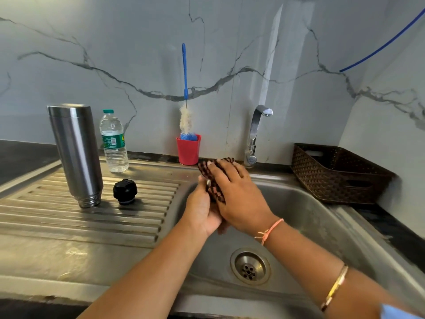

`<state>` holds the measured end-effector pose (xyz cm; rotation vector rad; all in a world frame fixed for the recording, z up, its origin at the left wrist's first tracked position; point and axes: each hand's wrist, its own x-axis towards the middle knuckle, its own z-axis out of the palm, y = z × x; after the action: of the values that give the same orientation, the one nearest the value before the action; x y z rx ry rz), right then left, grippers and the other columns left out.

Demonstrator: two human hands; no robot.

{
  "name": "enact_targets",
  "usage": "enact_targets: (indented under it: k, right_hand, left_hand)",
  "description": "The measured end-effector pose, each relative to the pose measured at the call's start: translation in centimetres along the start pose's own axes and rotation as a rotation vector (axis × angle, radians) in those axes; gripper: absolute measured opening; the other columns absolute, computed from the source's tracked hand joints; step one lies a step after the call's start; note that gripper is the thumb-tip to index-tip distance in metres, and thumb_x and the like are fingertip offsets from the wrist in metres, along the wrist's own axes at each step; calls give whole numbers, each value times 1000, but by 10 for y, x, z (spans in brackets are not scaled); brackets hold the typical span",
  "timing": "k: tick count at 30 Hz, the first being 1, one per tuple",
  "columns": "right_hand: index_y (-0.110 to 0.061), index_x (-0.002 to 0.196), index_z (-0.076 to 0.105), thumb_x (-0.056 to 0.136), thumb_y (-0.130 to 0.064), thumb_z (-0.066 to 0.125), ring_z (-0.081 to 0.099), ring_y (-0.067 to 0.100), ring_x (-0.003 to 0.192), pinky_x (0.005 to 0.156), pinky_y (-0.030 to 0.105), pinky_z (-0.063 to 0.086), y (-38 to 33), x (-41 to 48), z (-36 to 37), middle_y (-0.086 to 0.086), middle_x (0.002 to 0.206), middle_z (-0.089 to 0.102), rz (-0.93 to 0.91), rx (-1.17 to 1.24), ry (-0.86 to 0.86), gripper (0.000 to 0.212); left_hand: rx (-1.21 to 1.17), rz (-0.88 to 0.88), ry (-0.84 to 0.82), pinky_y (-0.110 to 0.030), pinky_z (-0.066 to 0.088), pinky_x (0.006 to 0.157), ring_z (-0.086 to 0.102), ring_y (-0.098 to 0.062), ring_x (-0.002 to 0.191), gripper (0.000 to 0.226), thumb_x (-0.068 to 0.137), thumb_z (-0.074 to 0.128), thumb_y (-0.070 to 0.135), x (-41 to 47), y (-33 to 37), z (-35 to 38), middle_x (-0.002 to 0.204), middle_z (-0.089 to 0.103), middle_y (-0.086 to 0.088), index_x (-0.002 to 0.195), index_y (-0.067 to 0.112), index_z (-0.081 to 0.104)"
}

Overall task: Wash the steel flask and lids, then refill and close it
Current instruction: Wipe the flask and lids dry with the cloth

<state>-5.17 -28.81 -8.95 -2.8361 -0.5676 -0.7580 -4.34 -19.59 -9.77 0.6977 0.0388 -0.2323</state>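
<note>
At my far left a strip of dark tabletop (20,157) borders the ribbed steel drainboard (69,224). The steel flask (76,155) stands on those ribs mouth down, its threaded neck touching the metal, upright and uncapped. Just behind it to the right, near the marble wall, is a clear plastic water bottle (113,141) with a green cap and label. In front of that bottle, just beside the flask but not touching it, the black lid (125,191) sits on the drainboard.

Further right, at the back edge, a red cup (188,149) holds a bottle brush (185,88) with a blue handle leaning against the wall.

My hands meet over the left side of the sink (310,215). My left hand (202,208) is underneath, palm turned up, gripping a dark checked cloth (215,183) with the thumb against its edge; its fingers are hidden under the cloth. My right hand (239,196) lies on top with fingers stretched nearly straight, pressing the cloth down onto the left palm. An orange thread is tied at my right wrist and a gold bangle sits further up that arm.

Behind my hands rises the steel tap (255,134). Below them is the drain (250,266) in the basin floor. At the right, a brown woven basket (340,173) rests on the tabletop by the corner.
</note>
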Motion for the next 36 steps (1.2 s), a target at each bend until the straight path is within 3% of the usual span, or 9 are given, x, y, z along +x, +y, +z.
enact_targets:
  k: [6, 10, 12, 15, 19, 24, 28, 32, 36]
  right_hand:
    - [-18, 103, 53, 94, -56, 39, 60, 23, 88, 77, 36, 48, 13, 11, -19, 2, 92, 63, 354, 542, 42, 41]
    - [-18, 150, 14, 97, -49, 32, 33, 30, 134, 106, 43, 38, -10, -18, 1, 10, 152, 23, 257, 111, -18, 64]
    - [-19, 152, 0, 98, -47, 31, 16, 29, 142, 114, 42, 28, -13, -23, 7, 7, 157, 7, 206, 80, -41, 68]
    - [-26, 137, 34, 95, -56, 29, 51, 27, 119, 93, 42, 47, 7, -8, 2, 5, 139, 45, 256, 188, -37, 52]
    - [-25, 105, 58, 87, -71, 30, 64, 24, 97, 92, 44, 48, 24, -2, 1, 1, 101, 69, 572, 823, 91, 57]
    - [-21, 149, 8, 95, -53, 32, 49, 29, 122, 91, 40, 47, -20, -29, 15, 6, 149, 29, 438, 423, 4, 68]
    - [-26, 151, 6, 96, -52, 30, 35, 26, 132, 93, 41, 46, -26, -16, 1, 0, 155, 16, 264, 109, 95, 65]
    - [-21, 112, 48, 96, -54, 32, 61, 28, 98, 81, 40, 49, 9, 8, -12, 6, 108, 63, 395, 394, 6, 39]
    - [-20, 84, 53, 94, -53, 40, 59, 20, 78, 67, 33, 43, 38, 1, -4, -3, 80, 62, 432, 386, -15, 37]
  left_hand:
    - [113, -31, -33, -37, 53, 68, 71, -24, 78, 37, 99, 45, 35, 0, -2, 3, 90, 73, -16, 100, 5, 65]
    - [110, -37, -13, -37, 52, 75, 69, -24, 88, 47, 97, 40, 46, 5, -4, -4, 89, 74, -12, 98, 9, 69]
    - [164, -35, -2, -37, 52, 79, 68, -22, 89, 46, 96, 42, 47, 6, -1, -6, 93, 74, -8, 93, 12, 71]
    - [297, -20, -37, -36, 52, 79, 66, -21, 88, 34, 96, 50, 39, 7, -2, -7, 88, 73, -5, 89, 14, 71]
    - [227, -123, -22, -39, 54, 78, 70, -28, 86, 45, 91, 54, 48, 7, -4, -6, 97, 72, -16, 106, 8, 68]
    - [102, 8, 54, -21, 53, 50, 67, -15, 52, 48, 99, 38, 44, 17, 1, -8, 62, 70, -8, 88, 5, 64]
    - [170, 25, 12, -26, 55, 65, 69, -22, 72, 39, 98, 40, 34, 19, 0, -13, 76, 71, -10, 102, 6, 67]
    - [375, -29, -157, -30, 56, 58, 69, -24, 70, 72, 91, 31, 64, 12, 1, -14, 85, 70, -20, 106, 2, 62]
    - [570, -83, -247, -34, 56, 75, 67, -22, 94, 83, 61, 73, 53, 10, -9, -13, 110, 66, -13, 124, 11, 40]
